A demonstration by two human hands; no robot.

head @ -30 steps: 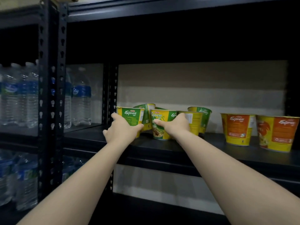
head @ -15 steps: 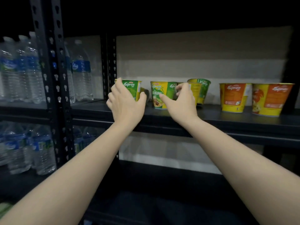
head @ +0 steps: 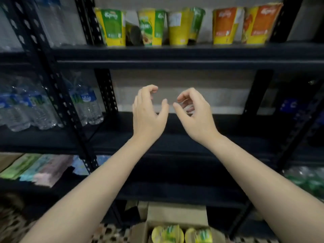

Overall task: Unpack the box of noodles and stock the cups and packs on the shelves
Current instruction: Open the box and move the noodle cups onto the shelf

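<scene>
Several green-and-yellow noodle cups [head: 112, 27] stand in a row on the upper shelf [head: 175, 51], with two orange-labelled cups [head: 226, 25] to their right. One cup lies tipped behind the green ones. My left hand [head: 149, 113] and my right hand [head: 194, 114] hover side by side in front of the bare shelf below, fingers loosely curled, holding nothing. At the bottom edge a cardboard box [head: 175, 216] sits on the floor with two cup lids [head: 168, 234] showing inside.
Water bottles [head: 87, 106] fill the left bay behind a perforated black post [head: 57, 95]. Coloured packs [head: 35, 169] lie on a lower left shelf. Green bottles [head: 310, 181] are at the lower right. A patterned floor mat is at the bottom left.
Both hands let go of the green cups on the upper shelf and dropped down to the shelf below. The view tilted down, bringing the box into sight.
</scene>
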